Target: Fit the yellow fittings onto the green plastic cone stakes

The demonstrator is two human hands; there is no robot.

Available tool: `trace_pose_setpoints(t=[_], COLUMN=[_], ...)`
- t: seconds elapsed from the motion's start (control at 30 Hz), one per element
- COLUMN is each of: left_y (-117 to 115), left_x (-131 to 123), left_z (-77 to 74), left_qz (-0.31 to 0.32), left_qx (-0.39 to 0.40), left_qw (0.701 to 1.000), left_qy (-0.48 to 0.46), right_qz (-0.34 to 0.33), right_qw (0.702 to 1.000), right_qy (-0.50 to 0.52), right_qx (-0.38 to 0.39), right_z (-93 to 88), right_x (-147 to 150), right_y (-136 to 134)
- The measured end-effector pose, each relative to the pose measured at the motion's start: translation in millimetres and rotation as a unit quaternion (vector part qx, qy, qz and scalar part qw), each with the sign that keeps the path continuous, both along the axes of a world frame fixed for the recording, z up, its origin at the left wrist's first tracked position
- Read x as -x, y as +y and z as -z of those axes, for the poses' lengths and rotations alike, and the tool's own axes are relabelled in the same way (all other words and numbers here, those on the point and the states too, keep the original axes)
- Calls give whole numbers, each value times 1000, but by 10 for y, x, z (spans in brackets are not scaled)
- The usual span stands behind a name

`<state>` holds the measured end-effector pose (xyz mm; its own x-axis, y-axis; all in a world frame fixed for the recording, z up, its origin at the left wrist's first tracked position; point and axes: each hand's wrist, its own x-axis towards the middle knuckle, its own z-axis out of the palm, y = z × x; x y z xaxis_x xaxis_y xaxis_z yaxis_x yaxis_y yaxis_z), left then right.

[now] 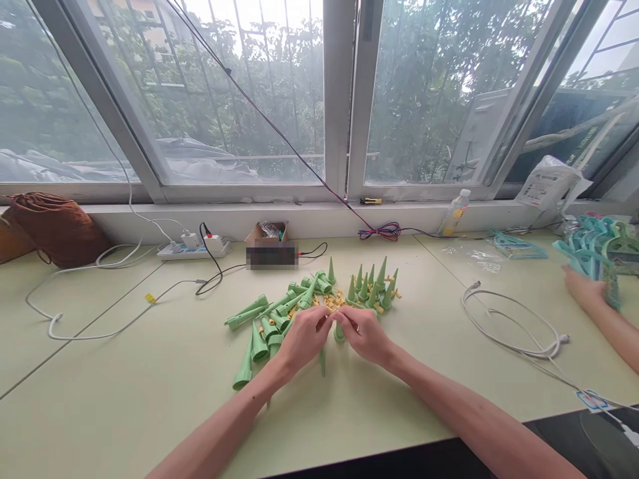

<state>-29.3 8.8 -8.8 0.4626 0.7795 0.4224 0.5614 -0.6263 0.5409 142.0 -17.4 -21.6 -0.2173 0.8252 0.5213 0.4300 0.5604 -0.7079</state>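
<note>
My left hand and my right hand meet at the middle of the table, fingertips pinched together around something small, apparently a yellow piece; their fingers mostly hide it. Behind the fingertips lies a pile of small yellow pieces. Green cones lie heaped beside and behind my left hand. Several green cones stand upright behind my right hand, some with yellow pieces at their sides. One more green cone is between my hands, partly covered.
Another person's hand touches teal plastic items at the right. A white cable lies coiled nearby. At the back are a bottle, a small cardboard box, a power strip and a brown bag.
</note>
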Motion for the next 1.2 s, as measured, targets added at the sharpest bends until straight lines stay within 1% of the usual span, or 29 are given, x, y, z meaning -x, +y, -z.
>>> trace_pose_setpoints(t=[0.17, 0.3, 0.57, 0.63, 0.9, 1.2], left_y=[-2, 10, 66, 67, 44, 57], left_x=[-2, 7, 36, 40, 31, 40], left_z=[-21, -52, -50, -48, -46, -35], left_qz=[-5, -12, -77, -85, -58, -72], left_qx=[18, 0, -51, -55, -43, -49], left_qw=[999, 998, 993, 992, 996, 994], left_qy=[-33, -59, -76, -75, -58, -60], right_qz=[2, 11, 23, 26, 46, 49], right_qw=[1000, 1000, 999, 999, 998, 998], right_qy=[0, 2, 13, 16, 24, 31], right_qx=[-3, -6, -30, -33, -39, -37], right_z=[1, 3, 22, 18, -11, -3], right_x=[3, 0, 7, 10, 16, 15], right_y=[0, 6, 20, 19, 2, 6])
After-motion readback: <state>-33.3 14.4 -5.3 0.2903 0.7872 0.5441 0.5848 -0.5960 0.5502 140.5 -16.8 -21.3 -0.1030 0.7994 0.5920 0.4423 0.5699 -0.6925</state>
